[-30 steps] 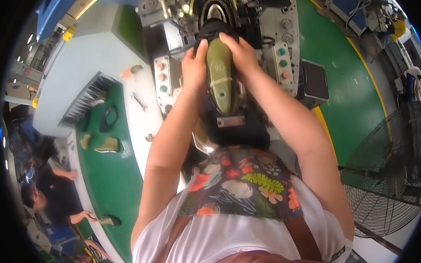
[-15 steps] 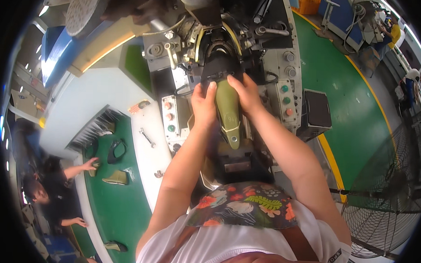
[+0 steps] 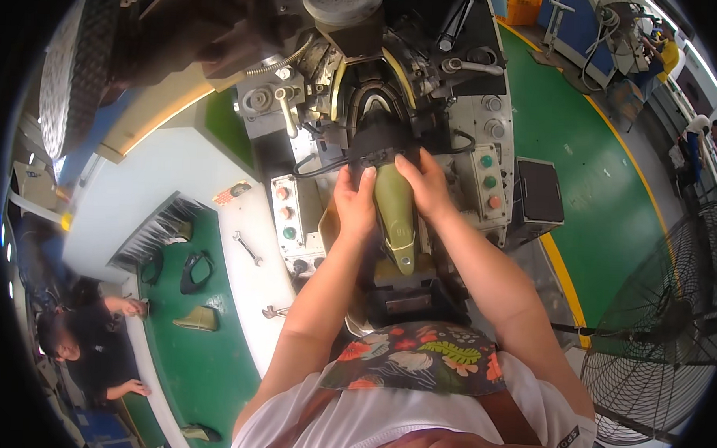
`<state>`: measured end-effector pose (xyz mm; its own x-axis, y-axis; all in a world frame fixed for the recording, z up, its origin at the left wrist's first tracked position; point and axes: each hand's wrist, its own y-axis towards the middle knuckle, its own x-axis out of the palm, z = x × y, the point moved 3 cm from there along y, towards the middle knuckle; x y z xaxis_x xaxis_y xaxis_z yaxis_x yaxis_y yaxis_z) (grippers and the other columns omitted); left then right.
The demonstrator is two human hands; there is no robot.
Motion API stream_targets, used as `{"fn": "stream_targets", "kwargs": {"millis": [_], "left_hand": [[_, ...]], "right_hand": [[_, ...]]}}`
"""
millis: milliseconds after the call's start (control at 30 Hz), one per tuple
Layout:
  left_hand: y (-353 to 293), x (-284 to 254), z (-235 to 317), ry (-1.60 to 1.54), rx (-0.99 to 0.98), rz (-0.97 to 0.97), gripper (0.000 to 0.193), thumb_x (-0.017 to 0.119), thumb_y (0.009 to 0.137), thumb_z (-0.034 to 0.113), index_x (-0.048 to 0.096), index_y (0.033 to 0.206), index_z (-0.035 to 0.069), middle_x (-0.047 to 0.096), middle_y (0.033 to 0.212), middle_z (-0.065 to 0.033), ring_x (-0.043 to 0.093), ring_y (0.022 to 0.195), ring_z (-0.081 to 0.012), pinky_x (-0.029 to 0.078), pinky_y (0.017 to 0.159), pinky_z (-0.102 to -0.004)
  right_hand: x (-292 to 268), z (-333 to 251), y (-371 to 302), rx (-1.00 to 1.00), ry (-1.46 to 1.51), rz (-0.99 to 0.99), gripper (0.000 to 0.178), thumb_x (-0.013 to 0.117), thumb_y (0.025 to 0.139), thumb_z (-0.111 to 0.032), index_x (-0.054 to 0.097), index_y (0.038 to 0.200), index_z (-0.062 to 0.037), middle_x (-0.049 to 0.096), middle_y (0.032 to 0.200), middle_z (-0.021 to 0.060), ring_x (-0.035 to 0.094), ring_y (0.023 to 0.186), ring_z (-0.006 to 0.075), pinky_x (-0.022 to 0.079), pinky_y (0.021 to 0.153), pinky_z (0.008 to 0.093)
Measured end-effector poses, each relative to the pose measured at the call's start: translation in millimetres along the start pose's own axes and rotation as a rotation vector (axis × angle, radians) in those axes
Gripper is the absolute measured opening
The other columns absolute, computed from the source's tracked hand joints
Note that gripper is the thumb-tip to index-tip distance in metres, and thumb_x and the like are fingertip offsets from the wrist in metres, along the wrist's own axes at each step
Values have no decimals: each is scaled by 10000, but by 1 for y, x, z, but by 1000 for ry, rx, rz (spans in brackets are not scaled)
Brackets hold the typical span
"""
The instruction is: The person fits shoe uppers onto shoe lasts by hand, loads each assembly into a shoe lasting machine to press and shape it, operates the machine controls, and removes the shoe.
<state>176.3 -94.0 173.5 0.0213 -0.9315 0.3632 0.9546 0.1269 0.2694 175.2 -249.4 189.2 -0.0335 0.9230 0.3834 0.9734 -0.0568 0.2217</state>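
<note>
In the head view, my left hand (image 3: 354, 208) and right hand (image 3: 428, 188) are half curled around the far part of a green shoe mold (image 3: 395, 208), one on each side, thumbs forward; my fingertips underneath are hidden. The mold's narrow end points toward me, while its far end meets a black piece (image 3: 376, 138) at the machine (image 3: 342, 22). To my left, a wrench (image 3: 248, 248) lies on a white surface (image 3: 256, 215).

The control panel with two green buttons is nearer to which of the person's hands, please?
Right: the right hand is left of the control panel, at the right side of the green shoe last; the left hand is on its left, farther off.
</note>
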Motion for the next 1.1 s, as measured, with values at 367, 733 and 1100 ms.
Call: {"fn": "stream_targets", "kwargs": {"millis": [367,733,1100], "left_hand": [[15,16,14,97,-12,270,253,527,1125,263,536,950,80,591,869,8,509,795,-73,452,740,-254],[53,21,19,224,17,304,236,575,1086,215,528,908,68,544,772,11,455,697,-76,409,641,-267],[63,25,12,83,-76,326,252,581,1092,232,533,908,66,544,767,14,453,688,-80,410,640,-273]], "right_hand": [[14,-34,13,-3,-7,61,279,762,976,-305,698,1031,-39,706,940,17,640,832,98,507,730,264],[13,-36,42,62,-34,238,569,831,902,-433,694,1162,55,712,996,96,670,869,155,525,761,285],[16,-40,54,146,-35,255,617,849,877,-446,678,1154,77,717,1027,133,693,879,189,551,762,316]]}}
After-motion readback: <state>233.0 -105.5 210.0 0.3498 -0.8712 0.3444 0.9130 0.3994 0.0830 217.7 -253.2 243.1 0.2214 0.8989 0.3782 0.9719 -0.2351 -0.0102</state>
